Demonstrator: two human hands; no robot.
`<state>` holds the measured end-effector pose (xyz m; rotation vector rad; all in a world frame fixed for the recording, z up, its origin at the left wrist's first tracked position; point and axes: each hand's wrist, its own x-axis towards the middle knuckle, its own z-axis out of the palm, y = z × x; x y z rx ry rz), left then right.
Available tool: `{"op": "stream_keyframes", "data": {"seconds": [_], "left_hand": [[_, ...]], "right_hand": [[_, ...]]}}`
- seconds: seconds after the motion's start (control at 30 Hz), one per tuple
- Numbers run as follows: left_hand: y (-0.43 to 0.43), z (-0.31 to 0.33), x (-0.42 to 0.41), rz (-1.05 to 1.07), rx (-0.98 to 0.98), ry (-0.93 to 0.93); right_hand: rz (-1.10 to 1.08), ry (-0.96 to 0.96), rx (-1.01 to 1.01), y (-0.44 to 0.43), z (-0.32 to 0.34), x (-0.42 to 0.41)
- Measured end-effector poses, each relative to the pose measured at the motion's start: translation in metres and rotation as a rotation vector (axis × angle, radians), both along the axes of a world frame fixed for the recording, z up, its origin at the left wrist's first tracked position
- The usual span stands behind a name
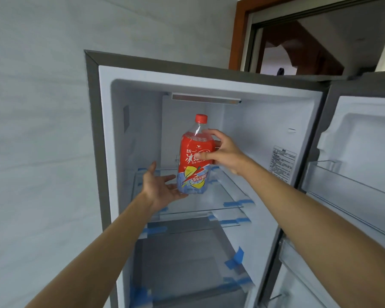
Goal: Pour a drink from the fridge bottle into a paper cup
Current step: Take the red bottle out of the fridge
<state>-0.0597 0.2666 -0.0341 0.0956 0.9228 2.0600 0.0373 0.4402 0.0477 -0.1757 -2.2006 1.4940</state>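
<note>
Between the right hand [222, 152] and left hand [160, 187], a clear plastic bottle [192, 161] with glossy red label and red plastic cap [201, 118]. Below them, a transparent glass shelf [222, 192] edged with matt blue tape [233, 204]; around them, smooth white plastic fridge lining [253, 121].

Red-capped iced-tea bottle [192, 161] upright, capped, inside the open fridge.

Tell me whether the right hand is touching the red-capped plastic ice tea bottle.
Touching. The head view shows the right hand gripping the red-capped plastic ice tea bottle, thumb pressed across its label.
</note>
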Motion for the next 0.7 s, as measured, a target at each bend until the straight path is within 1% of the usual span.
{"op": "stream_keyframes", "data": {"seconds": [0.33, 0.7], "left_hand": [[-0.039, 0.002, 0.07, 0.003, 0.001, 0.007], [-0.09, 0.002, 0.155, 0.006, -0.071, 0.043]], "right_hand": [[-0.001, -0.016, 0.01, -0.042, 0.004, 0.07], [0.016, -0.016, -0.027, -0.082, -0.007, 0.145]]}}
